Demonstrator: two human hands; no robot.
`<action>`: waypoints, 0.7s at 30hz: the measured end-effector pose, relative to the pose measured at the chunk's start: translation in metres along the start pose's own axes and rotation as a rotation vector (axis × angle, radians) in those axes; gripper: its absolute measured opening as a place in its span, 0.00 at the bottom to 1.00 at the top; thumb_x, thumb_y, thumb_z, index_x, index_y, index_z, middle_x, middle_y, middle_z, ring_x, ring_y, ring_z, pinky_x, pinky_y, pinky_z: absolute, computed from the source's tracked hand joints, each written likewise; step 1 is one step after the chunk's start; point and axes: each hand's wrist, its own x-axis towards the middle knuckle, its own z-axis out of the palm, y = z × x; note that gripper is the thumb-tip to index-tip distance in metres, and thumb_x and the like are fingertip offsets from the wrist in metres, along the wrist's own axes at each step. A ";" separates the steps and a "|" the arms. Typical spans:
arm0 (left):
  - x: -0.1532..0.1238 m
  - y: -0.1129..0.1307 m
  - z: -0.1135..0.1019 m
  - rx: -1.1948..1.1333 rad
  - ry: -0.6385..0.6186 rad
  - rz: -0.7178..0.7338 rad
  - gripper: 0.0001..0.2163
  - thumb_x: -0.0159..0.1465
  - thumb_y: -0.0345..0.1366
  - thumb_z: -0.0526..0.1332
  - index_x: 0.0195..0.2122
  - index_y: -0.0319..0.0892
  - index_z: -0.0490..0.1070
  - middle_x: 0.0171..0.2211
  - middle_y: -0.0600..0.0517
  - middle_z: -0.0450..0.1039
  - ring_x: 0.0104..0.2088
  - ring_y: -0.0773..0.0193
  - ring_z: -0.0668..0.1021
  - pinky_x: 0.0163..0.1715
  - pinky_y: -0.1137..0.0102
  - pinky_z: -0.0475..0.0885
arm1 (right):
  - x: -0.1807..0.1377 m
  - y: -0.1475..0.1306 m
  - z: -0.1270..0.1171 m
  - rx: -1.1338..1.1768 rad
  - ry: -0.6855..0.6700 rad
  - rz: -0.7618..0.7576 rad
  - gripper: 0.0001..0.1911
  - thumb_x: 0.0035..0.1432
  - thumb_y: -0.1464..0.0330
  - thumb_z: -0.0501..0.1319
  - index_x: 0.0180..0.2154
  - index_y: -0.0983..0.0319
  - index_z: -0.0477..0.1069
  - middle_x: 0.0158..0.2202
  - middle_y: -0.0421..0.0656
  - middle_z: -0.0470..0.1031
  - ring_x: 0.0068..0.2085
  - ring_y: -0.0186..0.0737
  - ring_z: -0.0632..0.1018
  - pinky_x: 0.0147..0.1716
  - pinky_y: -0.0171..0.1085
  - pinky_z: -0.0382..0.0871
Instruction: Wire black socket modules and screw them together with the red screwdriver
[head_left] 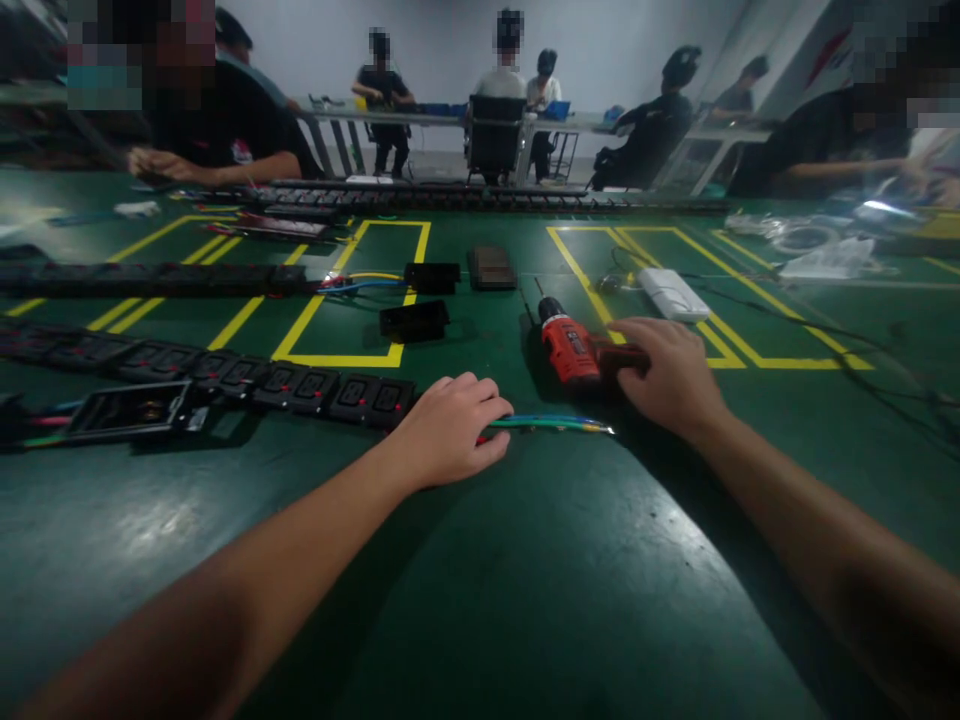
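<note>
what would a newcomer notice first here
The red drill lies right of centre on the green table, the right hand at its handle. Left of it, the left hand rests over the end of a black socket strip, coloured wires poking out past the fingers. Yellow lines mark the table beyond.

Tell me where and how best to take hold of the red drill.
Probably by its handle, coming from the right: the red drill lies on its side, chuck pointing away, handle extending toward the right hand.
</note>
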 end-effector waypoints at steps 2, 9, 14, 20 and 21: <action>0.000 0.000 -0.001 -0.009 0.004 -0.006 0.13 0.68 0.43 0.55 0.47 0.44 0.73 0.42 0.48 0.72 0.44 0.55 0.71 0.41 0.60 0.66 | 0.003 -0.009 -0.018 0.079 0.072 0.027 0.23 0.52 0.73 0.58 0.51 0.65 0.73 0.52 0.54 0.75 0.54 0.58 0.74 0.53 0.53 0.65; 0.001 -0.002 0.005 -0.051 0.044 -0.071 0.11 0.69 0.38 0.53 0.45 0.45 0.74 0.41 0.48 0.72 0.43 0.55 0.70 0.40 0.60 0.65 | -0.004 -0.068 -0.078 0.314 -0.327 -0.122 0.14 0.53 0.67 0.62 0.43 0.56 0.77 0.38 0.42 0.81 0.33 0.43 0.80 0.34 0.42 0.75; 0.002 0.000 0.007 -0.031 0.085 -0.156 0.11 0.70 0.39 0.53 0.43 0.45 0.74 0.40 0.49 0.72 0.43 0.55 0.70 0.40 0.59 0.65 | -0.027 -0.083 -0.063 0.278 -0.370 -0.087 0.14 0.55 0.66 0.63 0.44 0.57 0.76 0.37 0.41 0.80 0.35 0.41 0.80 0.34 0.39 0.73; 0.002 0.002 0.007 -0.039 0.071 -0.189 0.10 0.70 0.40 0.54 0.44 0.46 0.74 0.42 0.50 0.72 0.44 0.55 0.70 0.41 0.60 0.64 | -0.039 -0.090 -0.044 0.236 -0.360 -0.023 0.14 0.56 0.65 0.63 0.45 0.59 0.75 0.37 0.43 0.79 0.35 0.42 0.78 0.34 0.40 0.71; 0.002 0.001 0.007 -0.039 0.068 -0.190 0.10 0.70 0.40 0.54 0.44 0.46 0.74 0.42 0.50 0.72 0.44 0.55 0.70 0.41 0.60 0.64 | -0.040 -0.093 -0.042 0.223 -0.355 -0.011 0.14 0.55 0.64 0.64 0.45 0.60 0.75 0.37 0.43 0.78 0.35 0.42 0.78 0.34 0.40 0.71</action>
